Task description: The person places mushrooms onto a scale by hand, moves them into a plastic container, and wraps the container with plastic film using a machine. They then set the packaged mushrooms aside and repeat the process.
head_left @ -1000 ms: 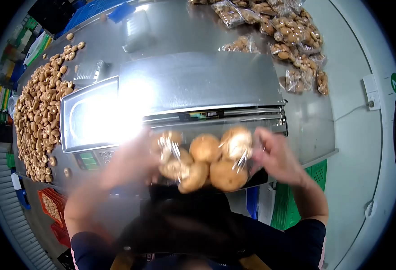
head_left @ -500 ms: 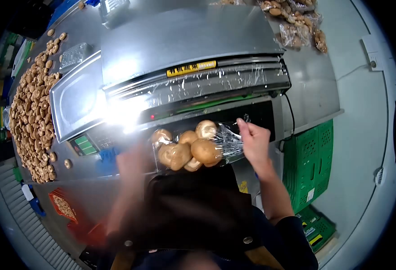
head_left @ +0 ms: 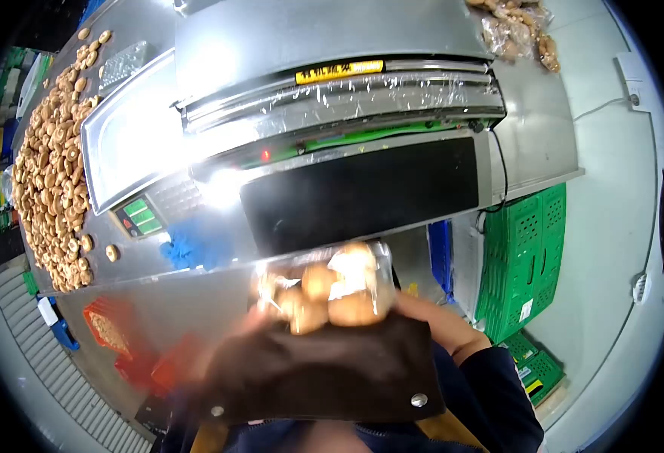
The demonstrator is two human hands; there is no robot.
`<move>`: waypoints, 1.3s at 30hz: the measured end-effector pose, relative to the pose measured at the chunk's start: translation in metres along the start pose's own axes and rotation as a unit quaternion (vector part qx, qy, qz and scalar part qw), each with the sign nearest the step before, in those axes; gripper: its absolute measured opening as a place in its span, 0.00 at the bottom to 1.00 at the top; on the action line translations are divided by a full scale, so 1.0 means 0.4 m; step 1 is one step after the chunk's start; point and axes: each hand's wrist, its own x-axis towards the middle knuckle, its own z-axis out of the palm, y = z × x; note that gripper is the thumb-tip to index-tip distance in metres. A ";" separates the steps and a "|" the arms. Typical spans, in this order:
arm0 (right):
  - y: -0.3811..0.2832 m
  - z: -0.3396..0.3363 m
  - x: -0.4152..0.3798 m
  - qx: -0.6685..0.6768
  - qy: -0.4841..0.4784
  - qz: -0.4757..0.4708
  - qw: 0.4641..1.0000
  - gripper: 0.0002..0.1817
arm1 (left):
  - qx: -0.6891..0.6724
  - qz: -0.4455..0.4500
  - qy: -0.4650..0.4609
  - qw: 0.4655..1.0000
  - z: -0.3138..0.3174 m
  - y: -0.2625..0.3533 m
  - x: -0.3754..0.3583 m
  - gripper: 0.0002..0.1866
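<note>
A film-wrapped pack of mushrooms [head_left: 318, 287] is held up in front of my apron, off the table's near edge. Several brown caps show through the glossy plastic. At the pack's left side is my left hand [head_left: 250, 323], smeared by motion. My right hand [head_left: 401, 303] is at the right side, its fingers mostly hidden behind the pack. The pack stays up between both hands. Beyond it lies the black plate [head_left: 362, 192] of the wrapping machine [head_left: 339, 113], with nothing on it.
Loose mushrooms [head_left: 52, 166] lie heaped on the left beside a metal tray [head_left: 94, 162]. A blue crumpled cloth or glove [head_left: 184, 248] rests near the green display [head_left: 141, 217]. Bagged mushrooms [head_left: 513, 34] lie at the back right. Green crates [head_left: 524, 260] stand at right, red crates [head_left: 109, 332] at lower left.
The mushroom pack has come off the black plate and towards my body. My right hand no longer pulls the gathered film out to the right; my left hand has moved to the pack's side.
</note>
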 end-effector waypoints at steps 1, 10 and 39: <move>-0.023 0.015 0.004 0.036 -0.048 -0.002 0.998 0.09 | 0.013 0.080 -0.026 0.996 0.005 0.021 0.008 0.04; 0.134 0.042 0.009 -0.273 -0.168 -0.188 0.928 0.20 | -0.031 0.209 -0.079 0.974 0.056 0.106 0.056 0.12; -0.501 0.141 0.607 -0.087 0.230 -0.186 0.951 0.17 | 0.340 -0.102 0.478 0.803 -0.941 -0.173 -0.130 0.36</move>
